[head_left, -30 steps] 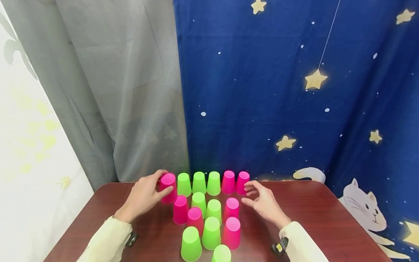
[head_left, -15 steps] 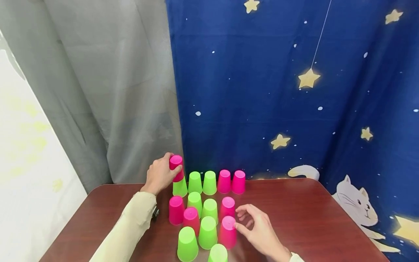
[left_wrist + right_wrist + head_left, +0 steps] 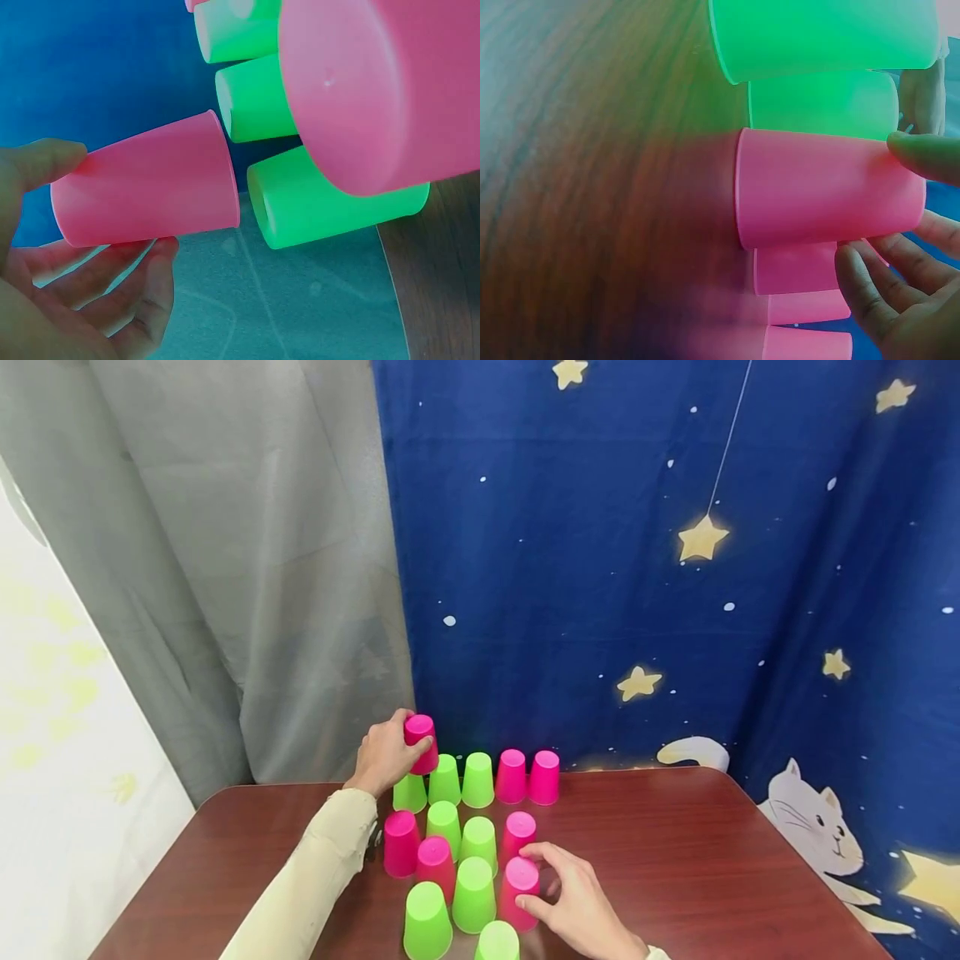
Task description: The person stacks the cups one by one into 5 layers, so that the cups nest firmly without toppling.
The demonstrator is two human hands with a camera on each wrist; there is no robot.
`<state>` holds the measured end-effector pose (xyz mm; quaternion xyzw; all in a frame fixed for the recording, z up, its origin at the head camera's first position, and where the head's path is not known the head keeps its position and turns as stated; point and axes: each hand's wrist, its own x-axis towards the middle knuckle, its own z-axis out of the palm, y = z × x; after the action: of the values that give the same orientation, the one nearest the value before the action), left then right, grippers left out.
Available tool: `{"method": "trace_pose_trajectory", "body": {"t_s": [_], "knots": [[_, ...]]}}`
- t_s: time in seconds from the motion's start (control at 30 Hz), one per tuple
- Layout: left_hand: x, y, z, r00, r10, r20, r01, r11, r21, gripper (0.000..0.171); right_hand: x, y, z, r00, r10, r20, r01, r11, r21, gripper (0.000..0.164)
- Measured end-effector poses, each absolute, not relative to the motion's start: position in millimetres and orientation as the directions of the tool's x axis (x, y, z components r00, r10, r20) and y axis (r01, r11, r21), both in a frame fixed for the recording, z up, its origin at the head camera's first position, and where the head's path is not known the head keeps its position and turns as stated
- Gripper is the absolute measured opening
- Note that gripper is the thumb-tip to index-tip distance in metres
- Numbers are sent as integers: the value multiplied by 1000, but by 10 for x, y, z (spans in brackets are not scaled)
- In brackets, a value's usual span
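Note:
My left hand (image 3: 384, 753) grips an upside-down pink cup (image 3: 422, 752) between thumb and fingers. In the left wrist view this pink cup (image 3: 150, 180) hangs just above the bases of the green cups. Below it, in the back row, stand a left green cup (image 3: 409, 795) and a middle green cup (image 3: 445, 781). On the right, my right hand (image 3: 577, 902) has thumb and fingers around another pink cup (image 3: 517, 897), which stands rim down on the table. The right wrist view shows the thumb on one side of this pink cup (image 3: 825, 187) and fingertips on the other.
More upside-down cups stand close together on the brown table (image 3: 652, 852): two pink cups at the back right, a pink cup (image 3: 401, 845) at the left, a green cup (image 3: 427, 920) in front. A blue star-patterned curtain (image 3: 540, 568) and a grey curtain (image 3: 315, 568) hang behind.
My left hand has lifted the pink cup from the back row's left end and carried it right, over the green cups. My right hand has come from the back right to the front pink cup.

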<state>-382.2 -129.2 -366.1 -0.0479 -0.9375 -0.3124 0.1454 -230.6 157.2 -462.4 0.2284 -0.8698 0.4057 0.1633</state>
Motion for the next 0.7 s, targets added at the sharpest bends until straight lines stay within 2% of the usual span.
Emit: {"method": "trace_pose_trajectory", "body": {"t_s": [0.7], "knots": [[-3891, -1253, -3728, -967, -6, 254, 144, 810, 568, 61, -2311, 1616, -4646, -914, -266, 305, -401, 497, -769, 49]]}}
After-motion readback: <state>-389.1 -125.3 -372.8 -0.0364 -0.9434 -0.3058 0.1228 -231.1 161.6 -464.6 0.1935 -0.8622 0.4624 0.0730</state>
